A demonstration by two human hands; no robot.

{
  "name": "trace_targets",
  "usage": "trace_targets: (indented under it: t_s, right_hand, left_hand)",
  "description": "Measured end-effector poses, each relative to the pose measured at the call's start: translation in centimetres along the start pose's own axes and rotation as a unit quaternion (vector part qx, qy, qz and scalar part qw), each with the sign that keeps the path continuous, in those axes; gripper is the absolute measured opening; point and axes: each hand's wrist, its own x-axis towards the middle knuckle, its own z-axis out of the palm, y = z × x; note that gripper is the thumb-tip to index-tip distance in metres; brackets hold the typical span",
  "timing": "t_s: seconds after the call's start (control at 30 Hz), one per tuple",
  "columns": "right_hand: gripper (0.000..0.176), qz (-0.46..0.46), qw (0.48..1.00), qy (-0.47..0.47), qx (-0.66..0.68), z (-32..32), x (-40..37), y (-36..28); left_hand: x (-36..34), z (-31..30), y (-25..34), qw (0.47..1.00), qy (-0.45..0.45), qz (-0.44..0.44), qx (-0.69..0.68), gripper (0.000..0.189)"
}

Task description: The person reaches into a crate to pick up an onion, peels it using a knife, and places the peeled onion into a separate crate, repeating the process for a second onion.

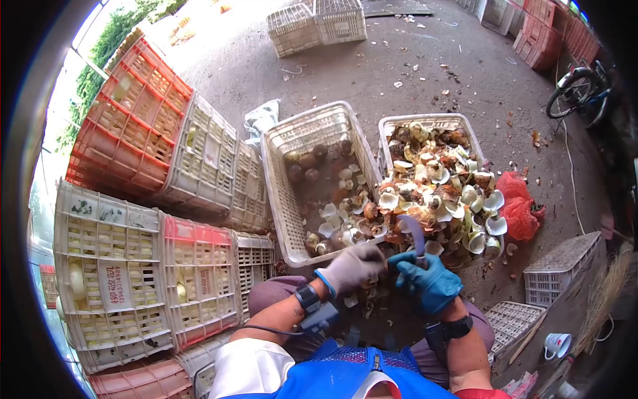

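My right hand (428, 282), in a blue glove, is closed round the handle of a knife with a curved blade (413, 233); the blade points up and away from me. My left hand (353, 268), in a pale grey glove, is just left of it with its fingers closed, and whatever they grip is hidden. Both hands are over the near edge of a pale plastic crate (274, 174). Inside that crate are several dark brown onions (308, 160) and pieces of pale onion. To the right, a heap of onion peels and layers (432, 189) overflows another crate (470, 126).
Stacked crates of pale, peeled onions (119, 272) line my left, with a red crate (133, 113) behind. A red mesh bag (520, 207) lies beside the peels. At right are grey crates (561, 269), a white mug (557, 344) and a bicycle (579, 95). Crates (318, 28) stand farther off.
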Motion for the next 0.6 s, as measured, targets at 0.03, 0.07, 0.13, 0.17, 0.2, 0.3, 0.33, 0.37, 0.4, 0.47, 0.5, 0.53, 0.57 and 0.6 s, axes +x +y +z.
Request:
trace_targets:
  t_s: [0.03, 0.07, 0.13, 0.17, 0.2, 0.3, 0.33, 0.37, 0.4, 0.47, 0.5, 0.53, 0.57, 0.6]
  right_hand:
    - [0.029, -0.016, 1.000, 0.018, 0.002, -0.6, 0.2, 0.4]
    - [0.027, -0.024, 0.999, 0.037, -0.009, -1.3, 0.6, 1.0]
    - [0.027, -0.018, 0.996, 0.080, -0.026, -1.4, 1.0, 1.5]
    - [0.027, -0.015, 0.994, 0.100, -0.035, -1.4, 1.2, 1.7]
    - [0.028, -0.021, 0.994, 0.104, -0.027, -1.3, 1.4, 2.0]
    - [0.030, -0.034, 0.993, 0.114, -0.012, -1.2, 1.7, 2.5]
    - [0.031, -0.033, 0.993, 0.117, -0.010, -1.2, 1.7, 2.4]
    - [0.031, -0.033, 0.992, 0.119, -0.008, -1.2, 1.7, 2.2]
    - [0.032, -0.029, 0.991, 0.127, -0.007, -1.4, 1.8, 2.1]
    - [0.032, -0.019, 0.988, 0.150, 0.007, -1.2, 1.8, 1.2]
    - [0.032, -0.014, 0.987, 0.162, 0.014, -1.2, 1.8, 0.5]
    - [0.036, 0.007, 0.986, 0.166, 0.036, -1.2, 1.8, -0.1]
    - [0.038, 0.013, 0.984, 0.177, 0.021, -1.2, 1.9, -0.3]
    - [0.039, 0.019, 0.982, 0.187, 0.005, -1.2, 2.0, -0.4]
  left_hand:
    - [-0.6, 0.4, -0.1, 0.988, -0.069, -0.035, 0.134, 0.036]
    - [-1.3, 1.2, -0.5, 0.914, -0.089, 0.090, 0.386, 0.062]
    - [-2.0, 0.9, 0.2, 0.908, -0.097, 0.070, 0.401, 0.075]
    - [-1.7, -0.2, 0.4, 0.928, -0.068, 0.087, 0.355, 0.071]
    - [-0.2, -2.3, 0.3, 0.939, -0.066, 0.029, 0.338, 0.053]
    - [4.2, -8.4, -2.8, 0.906, 0.209, 0.020, 0.367, 0.022]
    - [5.9, -11.0, -5.1, 0.900, 0.270, 0.028, 0.342, 0.022]
    - [6.6, -12.2, -4.3, 0.893, 0.314, 0.001, 0.324, 0.026]
    - [8.1, -14.3, -5.3, 0.886, 0.296, -0.009, 0.356, 0.031]
    - [11.0, -16.8, -8.2, 0.882, 0.267, -0.041, 0.387, 0.036]
    - [12.4, -17.6, -9.4, 0.884, 0.256, -0.063, 0.387, 0.035]
    - [14.0, -18.1, -10.6, 0.885, 0.243, -0.085, 0.387, 0.034]
    - [15.4, -18.3, -12.2, 0.890, 0.246, -0.082, 0.376, 0.033]
    - [16.8, -18.4, -13.2, 0.887, 0.240, -0.078, 0.387, 0.031]
